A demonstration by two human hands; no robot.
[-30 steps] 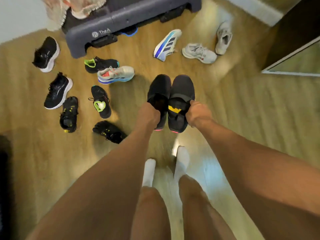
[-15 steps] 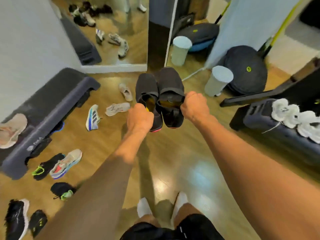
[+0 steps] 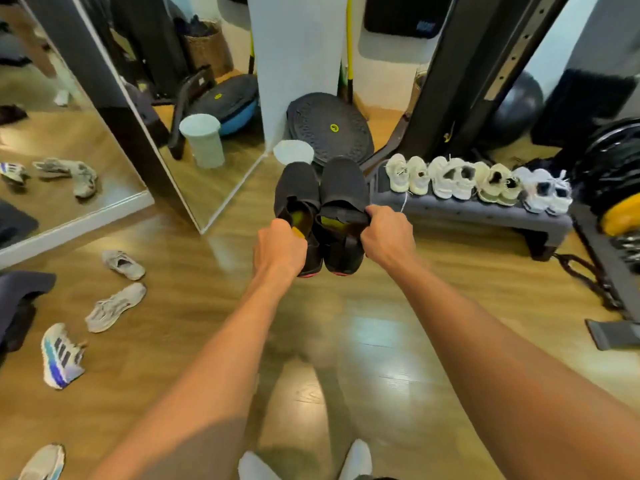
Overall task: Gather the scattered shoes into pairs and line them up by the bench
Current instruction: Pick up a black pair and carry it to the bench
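I hold a pair of black slip-on shoes side by side in the air, toes pointing away. My left hand (image 3: 280, 249) grips the heel of the left black shoe (image 3: 297, 190). My right hand (image 3: 387, 235) grips the collar of the right black shoe (image 3: 344, 183). Ahead on the right, a low grey bench (image 3: 485, 216) carries several white and cream shoes (image 3: 478, 180) in a row. On the floor at left lie two grey-white sneakers (image 3: 116, 306) (image 3: 123, 264) and a white-and-blue striped sneaker (image 3: 61, 356).
A leaning mirror (image 3: 104, 133) stands at the left, with a white bin (image 3: 293, 151) and a black balance disc (image 3: 330, 128) behind the held shoes. A black rack post (image 3: 460, 74) and weight plates (image 3: 620, 188) fill the right. Another light sneaker (image 3: 43, 462) lies bottom left.
The view has swung right from the scattered shoes by the step platform toward the grey bench. Both hands keep the black pair raised in front of me.
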